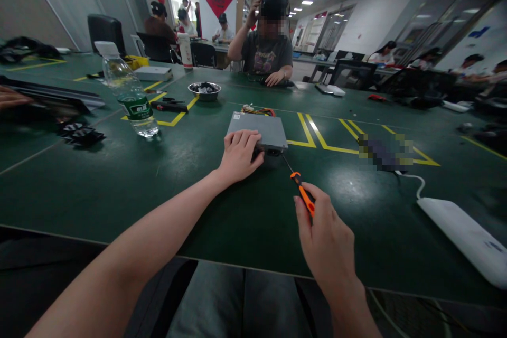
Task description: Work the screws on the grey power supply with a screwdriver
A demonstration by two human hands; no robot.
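Observation:
A grey metal computer power supply lies on the green table, its coloured cables bunched behind it. My left hand rests over its near left part, fingers on top and thumb at the front face. In my right hand is a screwdriver with an orange and black handle, gripped between thumb and fingers. The screwdriver's thin shaft points up and left, its tip at the front right corner of the power supply. Whether the tip sits in a screw is too small to tell.
A water bottle stands to the left, near a metal bowl of small parts and black tools. A white power bank with a cable lies right. Across the table sits a person; another person's hand shows far left.

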